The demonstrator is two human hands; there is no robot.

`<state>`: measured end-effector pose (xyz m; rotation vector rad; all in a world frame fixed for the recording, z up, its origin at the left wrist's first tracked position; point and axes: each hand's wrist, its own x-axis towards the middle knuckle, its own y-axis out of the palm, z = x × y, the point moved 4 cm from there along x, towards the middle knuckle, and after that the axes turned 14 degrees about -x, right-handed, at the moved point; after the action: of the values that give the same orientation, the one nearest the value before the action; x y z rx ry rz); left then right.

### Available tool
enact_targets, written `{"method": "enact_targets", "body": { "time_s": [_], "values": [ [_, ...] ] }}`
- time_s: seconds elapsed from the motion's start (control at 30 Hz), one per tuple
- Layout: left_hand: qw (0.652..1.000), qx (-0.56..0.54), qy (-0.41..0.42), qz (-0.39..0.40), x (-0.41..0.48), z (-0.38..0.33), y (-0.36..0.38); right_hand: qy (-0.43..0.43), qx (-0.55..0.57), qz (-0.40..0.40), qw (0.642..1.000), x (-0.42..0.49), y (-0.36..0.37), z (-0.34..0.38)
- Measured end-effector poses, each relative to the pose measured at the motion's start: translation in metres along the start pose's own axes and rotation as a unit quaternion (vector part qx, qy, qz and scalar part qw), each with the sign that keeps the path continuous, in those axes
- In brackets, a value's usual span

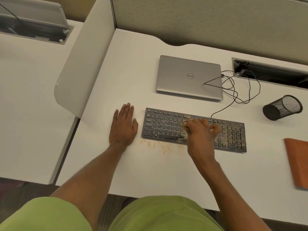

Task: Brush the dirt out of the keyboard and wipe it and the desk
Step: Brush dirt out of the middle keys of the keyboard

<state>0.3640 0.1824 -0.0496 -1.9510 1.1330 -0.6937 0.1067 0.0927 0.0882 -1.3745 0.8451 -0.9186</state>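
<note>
Keyboard lay dusty on the surface, near the closed laptop. My right hand curled round a small brush over its middle keys; my left hand rested flat, fingers straight, beside its left end.

one keyboard, one brush, one laptop, one mesh cup, one orange folder, two hands

Left hand flat on the desk, just beside the keyboard; right hand over its middle, gripping a small pale brush — blurred. Orange dirt specks before the keyboard's near edge; closed laptop behind — mesh cup on its side.
</note>
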Motion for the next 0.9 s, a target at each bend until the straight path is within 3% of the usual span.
{"method": "enact_targets", "body": {
  "time_s": [0.2,0.47,0.63,0.77,0.9],
  "values": [
    [1.000,-0.003,0.002,-0.001,0.000,-0.001,0.000,0.002,0.136,0.015,0.991,0.003,0.003,0.007],
    [1.000,0.001,-0.001,0.001,0.000,-0.001,0.000,0.070,0.003,-0.019,0.997,0.000,0.003,-0.018],
    [1.000,-0.003,-0.001,0.000,0.000,0.000,-0.001,0.119,0.080,-0.047,0.989,-0.001,0.003,-0.015],
    [1.000,0.000,-0.001,0.000,0.000,0.000,-0.001,0.121,0.047,-0.009,0.991,-0.004,0.012,-0.018],
    [1.000,0.002,-0.002,0.001,0.000,0.000,0.000,0.137,0.076,-0.026,0.987,-0.005,0.011,-0.020]
  ]
}}
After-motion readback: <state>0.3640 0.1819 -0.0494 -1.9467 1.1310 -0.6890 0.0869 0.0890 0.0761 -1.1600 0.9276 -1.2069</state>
